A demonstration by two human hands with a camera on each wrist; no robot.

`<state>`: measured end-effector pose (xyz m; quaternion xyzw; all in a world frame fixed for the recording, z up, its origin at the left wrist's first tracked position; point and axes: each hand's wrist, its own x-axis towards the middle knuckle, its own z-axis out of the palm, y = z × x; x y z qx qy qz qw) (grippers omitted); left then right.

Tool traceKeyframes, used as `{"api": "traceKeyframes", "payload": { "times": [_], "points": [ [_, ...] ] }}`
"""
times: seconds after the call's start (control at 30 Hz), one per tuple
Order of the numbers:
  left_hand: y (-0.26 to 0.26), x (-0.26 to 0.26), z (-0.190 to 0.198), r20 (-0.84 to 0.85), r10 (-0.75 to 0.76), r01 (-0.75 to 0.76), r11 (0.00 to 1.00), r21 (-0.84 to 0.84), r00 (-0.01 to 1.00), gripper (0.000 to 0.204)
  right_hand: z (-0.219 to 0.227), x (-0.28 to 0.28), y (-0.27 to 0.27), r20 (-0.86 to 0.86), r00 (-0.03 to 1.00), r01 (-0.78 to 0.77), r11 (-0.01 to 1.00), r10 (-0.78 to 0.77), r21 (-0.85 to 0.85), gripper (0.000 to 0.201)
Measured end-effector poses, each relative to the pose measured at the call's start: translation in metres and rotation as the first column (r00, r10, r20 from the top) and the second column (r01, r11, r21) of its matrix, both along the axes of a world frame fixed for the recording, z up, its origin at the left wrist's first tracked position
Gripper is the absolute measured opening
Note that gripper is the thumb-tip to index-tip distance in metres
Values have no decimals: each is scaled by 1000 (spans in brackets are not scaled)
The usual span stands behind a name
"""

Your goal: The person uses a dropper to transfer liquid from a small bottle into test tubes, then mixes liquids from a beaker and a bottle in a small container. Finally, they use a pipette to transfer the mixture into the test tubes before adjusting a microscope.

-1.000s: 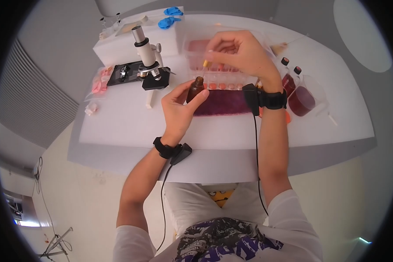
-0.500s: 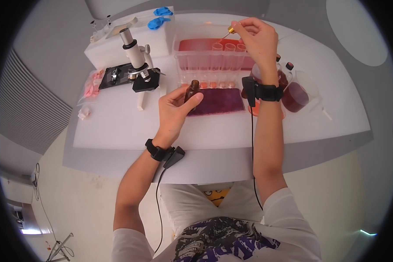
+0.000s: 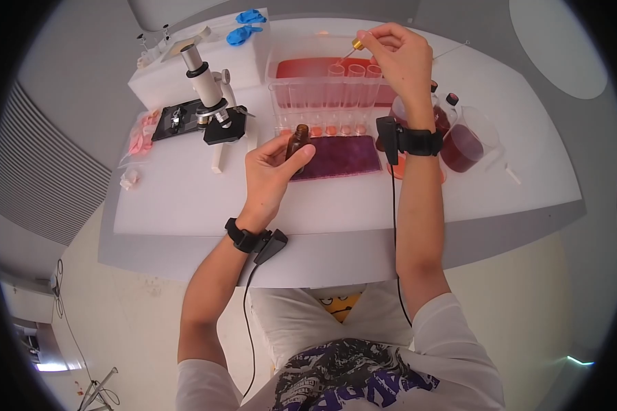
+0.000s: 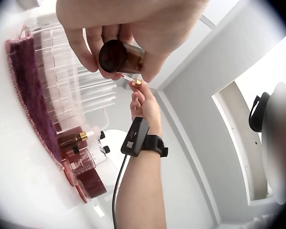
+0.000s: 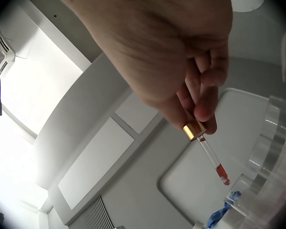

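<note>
My left hand (image 3: 266, 171) holds a small brown glass bottle (image 3: 299, 140) upright between thumb and fingers, its mouth uncapped, above the near part of the table. Farther off, my right hand (image 3: 404, 65) pinches the top of a glass dropper (image 3: 358, 44) with a gold collar. Red liquid fills the lower part of the dropper's tube (image 5: 219, 168) in the right wrist view. Its tip points down at the rim of a clear test tube (image 3: 336, 85), one of several standing in a clear rack (image 3: 281, 92).
A purple cloth (image 3: 343, 156) lies before a clear tray of small red-filled cups (image 3: 332, 130). The microscope (image 3: 206, 89) stands left, near a white foam box (image 3: 192, 75) with blue gloves (image 3: 243, 34). A flask of dark red liquid (image 3: 463, 147) stands right; behind the rack is a red-toned tray (image 3: 301, 68).
My right hand has carried the dropper up and away from the bottle's mouth to the test tubes. My left hand still holds the bottle, now slightly farther left in view.
</note>
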<state>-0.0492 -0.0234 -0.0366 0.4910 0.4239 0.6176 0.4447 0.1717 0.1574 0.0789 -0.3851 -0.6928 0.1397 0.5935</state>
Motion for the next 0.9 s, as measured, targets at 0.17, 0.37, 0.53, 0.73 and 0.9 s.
{"api": "traceKeyframes", "payload": {
  "times": [0.17,0.37,0.53,0.73,0.9],
  "points": [
    [1,0,-1,-15,3,-3,1000,-1,1000,39,-2,0,3,-3,1000,-19,1000,19,7,24],
    [0,0,0,-5,-10,10,1000,0,1000,39,-3,-2,3,-16,999,-42,999,43,20,24],
    [0,-1,-1,-21,-3,3,1000,1,1000,39,0,-2,0,30,999,-35,999,34,26,25],
    [0,0,0,-13,-2,2,1000,15,1000,39,1,-3,-2,23,999,-44,998,43,47,24],
    [0,-1,-2,-23,-9,9,1000,8,1000,40,1,-3,-2,25,999,-43,999,43,21,23]
  ]
}}
